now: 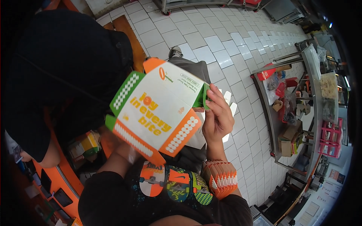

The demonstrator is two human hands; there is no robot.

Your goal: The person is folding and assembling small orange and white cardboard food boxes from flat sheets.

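Note:
A partly folded cardboard food box (151,109), white with orange and green side flaps, is tilted in front of me above my lap. My right hand (218,113) is closed on its right side, fingers bent over a raised green flap (206,96). From the lower left my left forearm reaches under the box, which hides my left hand and its fingers. White cardboard (196,140) shows behind the box and beyond my right hand. Against my right forearm sits a row of nested orange-and-white folded cartons (223,180).
Close on my left is another person in black clothing (86,67), with a hand (26,156) near the rim. An orange table (69,171) there carries dark flat devices (62,196). Right of the tiled floor stands a metal rack (269,124) holding bags, cartons and a pink basket (332,137).

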